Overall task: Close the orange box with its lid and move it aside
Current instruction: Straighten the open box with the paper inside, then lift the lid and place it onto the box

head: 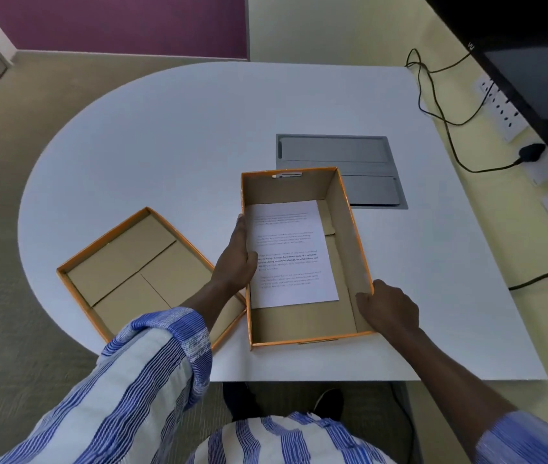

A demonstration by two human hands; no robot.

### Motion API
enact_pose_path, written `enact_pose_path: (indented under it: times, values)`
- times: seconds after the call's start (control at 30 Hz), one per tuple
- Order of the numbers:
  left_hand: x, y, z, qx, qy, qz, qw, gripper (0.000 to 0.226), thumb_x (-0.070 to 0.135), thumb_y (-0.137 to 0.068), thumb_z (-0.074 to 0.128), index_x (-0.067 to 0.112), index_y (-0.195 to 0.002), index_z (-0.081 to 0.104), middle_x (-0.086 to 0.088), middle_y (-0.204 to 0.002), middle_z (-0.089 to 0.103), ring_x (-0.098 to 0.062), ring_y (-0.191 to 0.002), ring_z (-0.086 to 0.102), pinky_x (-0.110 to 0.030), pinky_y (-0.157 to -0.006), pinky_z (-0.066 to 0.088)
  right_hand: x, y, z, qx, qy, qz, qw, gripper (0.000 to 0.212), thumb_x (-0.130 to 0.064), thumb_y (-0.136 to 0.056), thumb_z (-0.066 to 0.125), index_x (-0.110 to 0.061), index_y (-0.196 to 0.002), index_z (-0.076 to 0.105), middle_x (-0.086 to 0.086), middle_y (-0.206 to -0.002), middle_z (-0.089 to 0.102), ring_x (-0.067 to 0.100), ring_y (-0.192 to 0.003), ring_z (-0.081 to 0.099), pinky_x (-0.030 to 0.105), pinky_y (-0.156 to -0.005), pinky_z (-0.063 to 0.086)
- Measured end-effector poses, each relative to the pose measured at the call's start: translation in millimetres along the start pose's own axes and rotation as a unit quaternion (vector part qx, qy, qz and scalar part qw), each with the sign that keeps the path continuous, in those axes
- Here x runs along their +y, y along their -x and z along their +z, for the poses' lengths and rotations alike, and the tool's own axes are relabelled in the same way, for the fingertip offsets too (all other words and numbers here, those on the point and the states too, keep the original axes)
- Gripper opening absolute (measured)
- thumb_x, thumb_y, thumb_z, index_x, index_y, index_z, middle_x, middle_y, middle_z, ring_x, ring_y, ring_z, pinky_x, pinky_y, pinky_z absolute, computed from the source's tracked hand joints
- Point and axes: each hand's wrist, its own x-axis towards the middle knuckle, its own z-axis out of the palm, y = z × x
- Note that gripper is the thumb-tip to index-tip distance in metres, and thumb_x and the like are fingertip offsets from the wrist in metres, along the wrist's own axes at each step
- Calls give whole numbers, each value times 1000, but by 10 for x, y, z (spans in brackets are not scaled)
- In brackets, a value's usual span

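Note:
The orange box (353,242) stands open-topped on the white table (182,145), near the front edge. A printed white sheet (291,252) lies flat on its cardboard floor. My left hand (237,259) grips the box's left wall, thumb inside over the sheet's edge. My right hand (388,308) holds the near right corner, thumb inside against the right wall. The lid (132,266) lies upside down to the left of the box, orange rim up, partly under my left forearm.
A grey cable hatch (343,162) is set into the table just behind the box. Black cables (440,115) and wall sockets (503,108) run along the right, below a dark screen (540,72). The table's rounded edge curves away on the left.

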Motion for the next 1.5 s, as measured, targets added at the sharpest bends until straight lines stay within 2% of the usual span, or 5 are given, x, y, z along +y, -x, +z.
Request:
enact_pose_path:
  times: [0.13,0.27,0.53,1.0,1.5]
  values:
    - [-58,-25,24,-5,-11,6,1000,79,32,-100,43,30,-160,-8,2,-170,6,-27,-149,33,-34,-106,37,38,108,57,8,-22,19,1000,29,-41,-91,52,-14,-83,48,4,-81,63,20,-64,54,30,-58,39]
    - [-128,-8,-14,20,-26,-18,999,84,50,-101,47,20,-161,-4,0,-170,5,-22,-154,19,-37,-117,27,-146,105,-4,76,-39,-21,996,64,-47,-88,61,-8,-136,45,18,-128,56,38,-115,56,45,-87,48]
    - [-633,301,-444,125,-90,-131,979,80,43,-100,52,8,-160,11,-18,-166,19,-32,-153,20,-49,-120,29,-1453,83,-63,106,-91,-321,937,71,-48,-95,54,-5,-149,36,19,-157,33,34,-147,27,47,-118,28]
    - [-1601,1115,-1019,185,-118,-477,851,84,21,-92,56,3,-158,7,-30,-161,15,-45,-145,24,-53,-118,27,-2784,279,1101,-198,59,-290,934,92,-51,-94,52,-7,-156,1,16,-166,-9,42,-151,7,51,-112,33]
    - [-1578,837,-1429,335,130,-518,776,39,30,-94,47,7,-124,56,-16,-119,65,-36,-105,62,-45,-89,53,-3136,436,939,-162,-2,-355,921,66,-51,-93,52,-11,-144,41,15,-149,42,33,-132,46,44,-101,44]
